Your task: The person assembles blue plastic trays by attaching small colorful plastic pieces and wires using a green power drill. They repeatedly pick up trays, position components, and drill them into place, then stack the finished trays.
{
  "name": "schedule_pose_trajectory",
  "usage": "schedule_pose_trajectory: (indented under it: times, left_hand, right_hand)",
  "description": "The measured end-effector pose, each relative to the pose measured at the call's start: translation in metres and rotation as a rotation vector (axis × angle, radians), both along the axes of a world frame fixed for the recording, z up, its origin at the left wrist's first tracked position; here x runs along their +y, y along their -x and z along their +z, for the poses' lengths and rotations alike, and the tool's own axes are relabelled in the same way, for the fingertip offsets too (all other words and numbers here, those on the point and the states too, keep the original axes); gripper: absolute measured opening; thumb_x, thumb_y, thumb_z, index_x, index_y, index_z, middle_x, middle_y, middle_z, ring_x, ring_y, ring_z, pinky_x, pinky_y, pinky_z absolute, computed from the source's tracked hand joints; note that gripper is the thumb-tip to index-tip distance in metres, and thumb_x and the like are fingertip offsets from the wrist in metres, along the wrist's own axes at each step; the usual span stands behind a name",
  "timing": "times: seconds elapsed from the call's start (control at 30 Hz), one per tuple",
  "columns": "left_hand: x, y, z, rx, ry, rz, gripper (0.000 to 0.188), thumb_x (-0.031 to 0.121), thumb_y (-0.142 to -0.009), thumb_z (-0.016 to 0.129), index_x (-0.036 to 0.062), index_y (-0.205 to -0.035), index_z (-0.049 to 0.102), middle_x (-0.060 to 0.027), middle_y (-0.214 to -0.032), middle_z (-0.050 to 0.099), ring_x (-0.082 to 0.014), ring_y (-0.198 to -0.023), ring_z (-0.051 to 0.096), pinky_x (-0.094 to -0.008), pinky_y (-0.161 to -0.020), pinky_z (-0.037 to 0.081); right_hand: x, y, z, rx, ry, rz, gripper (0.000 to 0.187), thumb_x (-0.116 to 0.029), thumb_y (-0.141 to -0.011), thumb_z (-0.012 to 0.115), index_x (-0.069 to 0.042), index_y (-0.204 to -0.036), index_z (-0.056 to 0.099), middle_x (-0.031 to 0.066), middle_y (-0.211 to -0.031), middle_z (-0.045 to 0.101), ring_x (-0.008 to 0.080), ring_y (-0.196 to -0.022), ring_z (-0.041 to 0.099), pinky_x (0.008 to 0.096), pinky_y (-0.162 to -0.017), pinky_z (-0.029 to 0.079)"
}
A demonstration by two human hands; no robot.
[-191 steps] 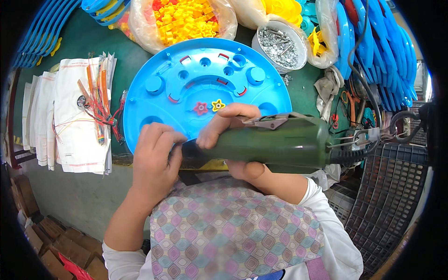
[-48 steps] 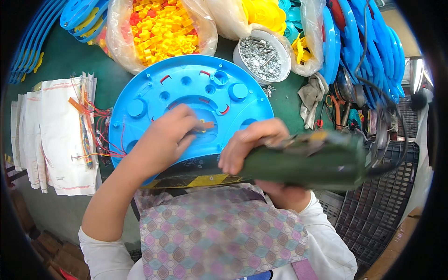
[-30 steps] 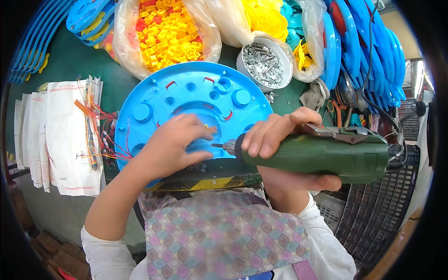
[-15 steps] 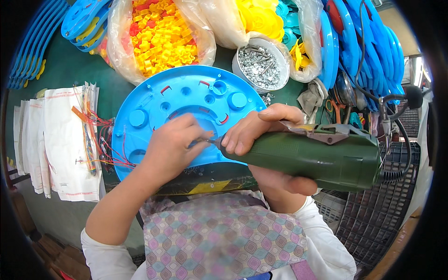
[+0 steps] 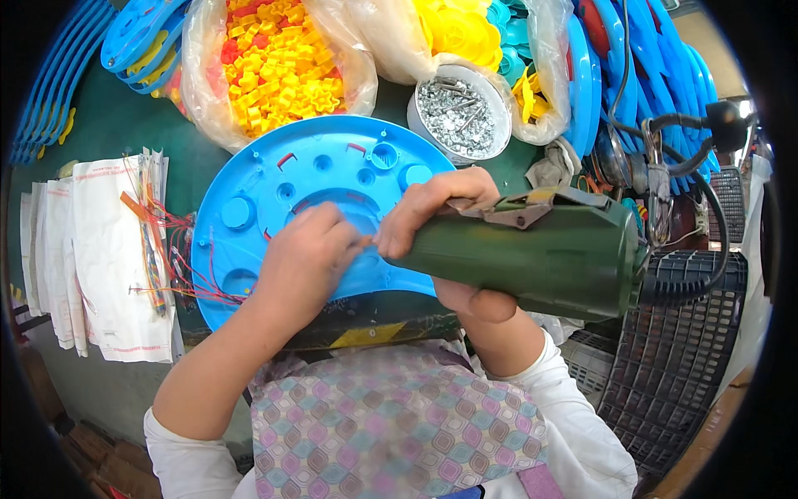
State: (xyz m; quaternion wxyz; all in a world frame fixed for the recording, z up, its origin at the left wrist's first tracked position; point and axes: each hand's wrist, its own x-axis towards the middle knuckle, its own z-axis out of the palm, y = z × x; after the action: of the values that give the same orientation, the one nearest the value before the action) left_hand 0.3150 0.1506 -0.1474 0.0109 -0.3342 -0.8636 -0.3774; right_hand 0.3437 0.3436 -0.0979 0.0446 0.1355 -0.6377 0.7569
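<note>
My right hand (image 5: 436, 208) is wrapped round a green electric screwdriver (image 5: 532, 258), which lies nearly level with its tip pointing left. Close to that tip, my left hand (image 5: 307, 258) has its fingers pinched together; whatever they hold is hidden. Both hands are over a curved blue plastic shell (image 5: 258, 175) that lies with its posts and recesses facing up. Small red strips show in slots of the shell. Thin red and orange wires (image 5: 212, 291) run across its left edge.
Behind the shell stand a white bowl (image 5: 414, 125) of screws (image 5: 457, 108) and a clear bag (image 5: 199, 83) of yellow and red plastic pieces (image 5: 283, 75). White paper packets (image 5: 116, 258) lie left. Blue shells (image 5: 657, 91) stack at the right, near a hanging cable (image 5: 721, 241) and black crate (image 5: 673, 341).
The screwdriver and my right hand have shifted slightly left, and its tip has come closer to my left fingers. The view has moved a little.
</note>
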Motion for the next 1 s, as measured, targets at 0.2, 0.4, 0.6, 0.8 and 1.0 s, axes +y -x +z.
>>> schedule_pose_trajectory:
  times: [0.2, 0.4, 0.6, 0.8, 1.0]
  left_hand:
    - [-0.003, -0.001, -0.001, -0.027, -0.040, -0.006, 0.012, 0.013, -0.082, 0.077, 0.0062, -0.088, 0.068, -0.0115, -0.086, 0.057, -0.0321, -0.084, 0.062, -0.0430, -0.072, 0.051]
    - [-0.009, -0.007, 0.010, -0.162, -0.168, 0.010, 0.011, 0.010, -0.085, 0.075, 0.0060, -0.093, 0.068, -0.0119, -0.088, 0.058, -0.0321, -0.084, 0.061, -0.0421, -0.072, 0.050]
    - [-0.039, -0.011, 0.018, -0.190, -0.080, -0.123, 0.020, 0.008, -0.080, 0.078, 0.0084, -0.098, 0.070, -0.0102, -0.094, 0.061, -0.0323, -0.092, 0.060, -0.0420, -0.081, 0.048]
    - [-0.050, -0.007, 0.020, -0.138, -0.169, -0.182, 0.027, 0.015, -0.073, 0.085, 0.0110, -0.096, 0.071, -0.0055, -0.094, 0.062, -0.0288, -0.090, 0.056, -0.0404, -0.081, 0.046]
    - [-0.054, 0.000, 0.012, 0.227, -0.032, 0.024, 0.021, 0.014, -0.072, 0.083, 0.0131, -0.089, 0.072, -0.0030, -0.085, 0.056, -0.0248, -0.084, 0.054, -0.0390, -0.073, 0.043]
  right_hand:
    - [0.003, -0.010, 0.012, 0.042, 0.220, 0.167, 0.112, -0.086, -0.067, 0.068, 0.003, -0.130, 0.044, 0.0133, -0.081, 0.064, 0.0281, -0.074, 0.067, 0.0441, -0.071, 0.058]
    - [0.005, -0.041, -0.026, -0.050, 0.242, 0.327, 0.106, -0.083, -0.067, 0.071, 0.003, -0.125, 0.048, 0.0126, -0.079, 0.065, 0.0270, -0.075, 0.068, 0.0417, -0.070, 0.058]
    - [-0.002, -0.045, -0.012, -0.142, 0.178, 0.161, 0.108, -0.087, -0.069, 0.066, 0.002, -0.127, 0.047, 0.0134, -0.082, 0.065, 0.0267, -0.076, 0.067, 0.0409, -0.071, 0.057]
    - [-0.020, -0.003, 0.012, 0.190, 0.358, 0.244, 0.112, -0.090, -0.070, 0.061, 0.000, -0.135, 0.042, 0.0133, -0.082, 0.064, 0.0276, -0.074, 0.066, 0.0428, -0.071, 0.057]
    - [-0.042, 0.018, 0.010, 0.244, 0.302, 0.184, 0.118, -0.094, -0.067, 0.059, 0.000, -0.136, 0.043, 0.0140, -0.084, 0.065, 0.0269, -0.075, 0.066, 0.0426, -0.074, 0.058]
